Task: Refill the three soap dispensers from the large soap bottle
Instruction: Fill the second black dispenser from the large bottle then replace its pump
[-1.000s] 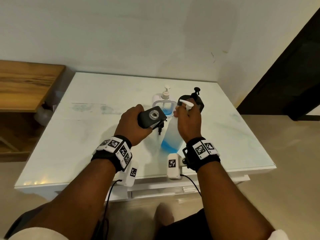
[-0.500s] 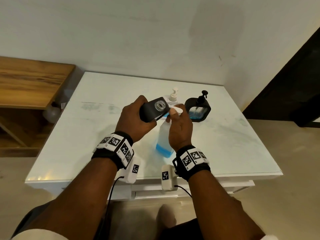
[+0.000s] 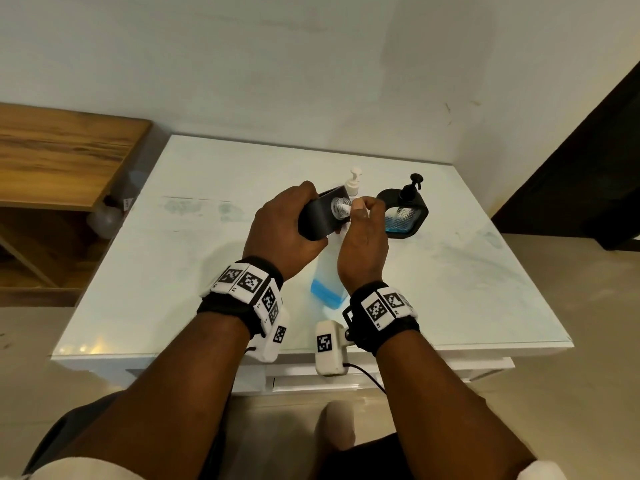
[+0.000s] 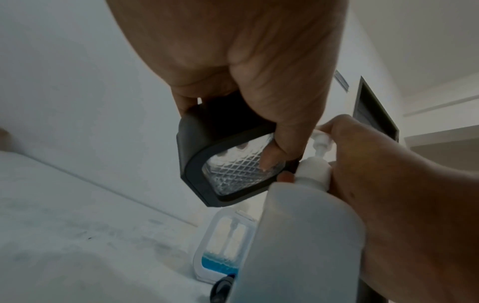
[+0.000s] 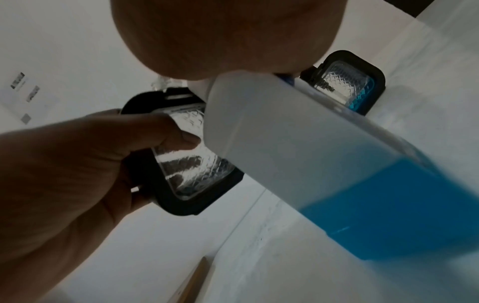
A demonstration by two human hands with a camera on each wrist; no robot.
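Plastic everywhere I look: my left hand (image 3: 280, 230) wraps its fingers round a black-framed dispenser (image 3: 320, 216) with a clear, diamond-ribbed window, tilted so its open threaded neck meets the pump nozzle. My right hand (image 3: 363, 237) curls round the pump top of the large soap bottle (image 3: 327, 271), translucent white, blue soap pooled low, over the white table (image 3: 173, 271). Behind stand a white dispenser (image 3: 354, 181) and another black dispenser (image 3: 403, 216), both upright.

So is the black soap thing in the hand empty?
Looks empty: the held black dispenser shows a clear window, no blue soap inside.
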